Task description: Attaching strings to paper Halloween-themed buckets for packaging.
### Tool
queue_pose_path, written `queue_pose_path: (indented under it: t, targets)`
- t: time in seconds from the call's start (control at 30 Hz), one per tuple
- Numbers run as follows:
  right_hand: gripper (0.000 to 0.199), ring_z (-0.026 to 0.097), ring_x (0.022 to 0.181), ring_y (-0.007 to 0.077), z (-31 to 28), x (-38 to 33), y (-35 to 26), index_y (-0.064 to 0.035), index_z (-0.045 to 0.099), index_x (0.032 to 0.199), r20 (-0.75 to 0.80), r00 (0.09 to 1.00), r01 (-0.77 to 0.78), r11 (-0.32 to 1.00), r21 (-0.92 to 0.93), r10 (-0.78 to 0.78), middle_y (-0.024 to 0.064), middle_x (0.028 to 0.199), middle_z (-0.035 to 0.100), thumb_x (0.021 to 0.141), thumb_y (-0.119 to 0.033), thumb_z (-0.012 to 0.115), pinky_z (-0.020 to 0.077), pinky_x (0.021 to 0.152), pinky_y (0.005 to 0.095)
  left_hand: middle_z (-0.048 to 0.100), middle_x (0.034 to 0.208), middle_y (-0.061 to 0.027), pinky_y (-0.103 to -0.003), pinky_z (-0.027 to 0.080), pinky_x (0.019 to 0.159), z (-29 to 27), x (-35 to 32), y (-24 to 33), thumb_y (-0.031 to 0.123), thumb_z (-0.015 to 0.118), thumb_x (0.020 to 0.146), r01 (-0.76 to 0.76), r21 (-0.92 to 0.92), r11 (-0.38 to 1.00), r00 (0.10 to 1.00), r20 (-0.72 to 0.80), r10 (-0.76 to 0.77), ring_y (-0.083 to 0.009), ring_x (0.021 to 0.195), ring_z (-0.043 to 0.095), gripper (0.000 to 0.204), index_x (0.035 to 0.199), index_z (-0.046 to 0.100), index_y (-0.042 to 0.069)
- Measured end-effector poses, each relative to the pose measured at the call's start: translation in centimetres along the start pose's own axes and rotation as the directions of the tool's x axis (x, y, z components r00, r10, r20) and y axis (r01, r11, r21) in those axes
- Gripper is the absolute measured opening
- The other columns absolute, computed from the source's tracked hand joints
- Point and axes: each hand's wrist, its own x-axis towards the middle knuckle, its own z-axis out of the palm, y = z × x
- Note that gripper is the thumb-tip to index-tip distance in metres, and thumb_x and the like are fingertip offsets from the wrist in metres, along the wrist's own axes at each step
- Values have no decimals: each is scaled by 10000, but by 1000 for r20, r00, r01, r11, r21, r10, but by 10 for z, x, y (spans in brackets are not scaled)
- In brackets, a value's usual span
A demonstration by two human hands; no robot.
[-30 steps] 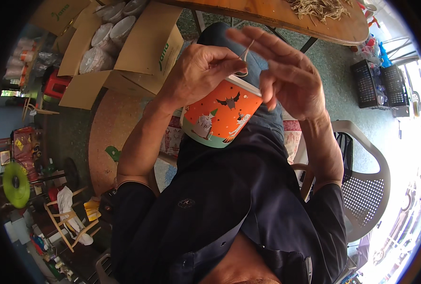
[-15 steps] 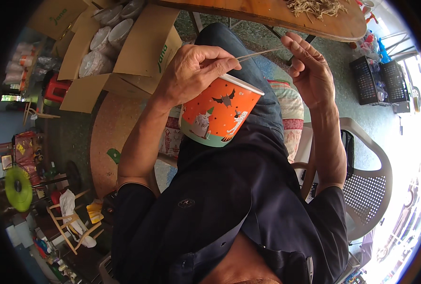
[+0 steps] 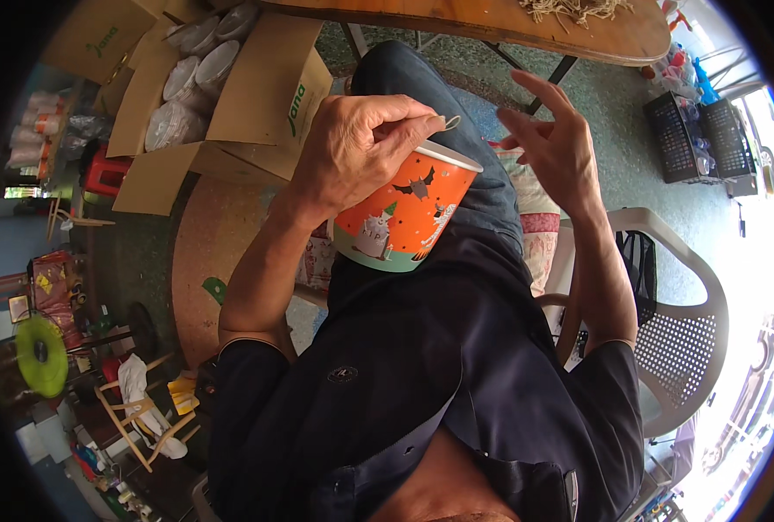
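Note:
An orange paper bucket (image 3: 404, 196) with a bat, a gravestone and a green base band stands tilted at my lap. My left hand (image 3: 352, 148) is closed over its upper left side, thumb and forefinger pinched together by the rim. From that pinch a short loop of thin pale cord (image 3: 453, 123) sticks out. Whether the other fingers grip the bucket's wall is hidden behind the hand. To the right, apart from bucket and cord, my right hand (image 3: 561, 152) is open, its forefinger stretched out and holding nothing.
A wooden table (image 3: 491, 30) carries a heap of pale cords (image 3: 570, 9). At the far left, a cardboard box (image 3: 252, 96) holds bagged white tubs (image 3: 178, 122). Black plastic crates (image 3: 683, 139) and a perforated chair (image 3: 678, 348) are on the right.
The right hand has let go of the cord, which was stretched between both hands, and its fingers have spread. The cord now curls at the left hand's fingertips.

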Motion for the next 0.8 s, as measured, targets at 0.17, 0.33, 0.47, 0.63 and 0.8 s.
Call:
queue_pose_path:
  t: [0.17,0.33,0.47,0.63,0.8]
  targets:
    - [489,741,798,131,7,-7,-42,0,582,1420,302,936,140,977,158,-183,117,1254,711,961,-93,722,579,608,260,784,874,-117,-278,561,707,2,-4,7,116,674,990,11,74,997,999,41,-14,-151,800,747,170,1015,779,-15]
    - [331,724,760,108,12,12,-32,1,700,1274,468,878,-48,955,294,-100,56,931,766,962,-103,734,599,638,248,769,828,-111,-268,541,654,3,-5,3,114,691,986,-52,43,998,999,-3,52,-138,737,728,148,989,774,-10]
    - [273,719,758,94,14,15,-17,13,723,1222,474,872,-21,957,289,-123,57,883,762,978,-109,722,599,642,249,761,805,-99,-266,538,651,-1,-5,10,125,699,986,26,62,998,999,36,-28,-135,727,724,152,974,774,-7]
    - [162,646,656,62,7,13,-14,14,723,1086,419,884,42,929,367,-205,20,823,698,1014,-121,670,555,588,244,741,779,-72,-261,506,631,1,-7,1,141,702,991,-22,52,998,1000,0,22,-101,682,665,160,978,766,-5]
    - [196,520,589,28,-9,5,-9,-8,685,1032,409,911,-91,942,324,-53,-26,751,592,1014,-201,656,442,524,215,741,814,-67,-269,531,677,-16,-9,-3,184,760,959,51,62,997,991,124,-58,-106,749,690,209,1047,745,-5]
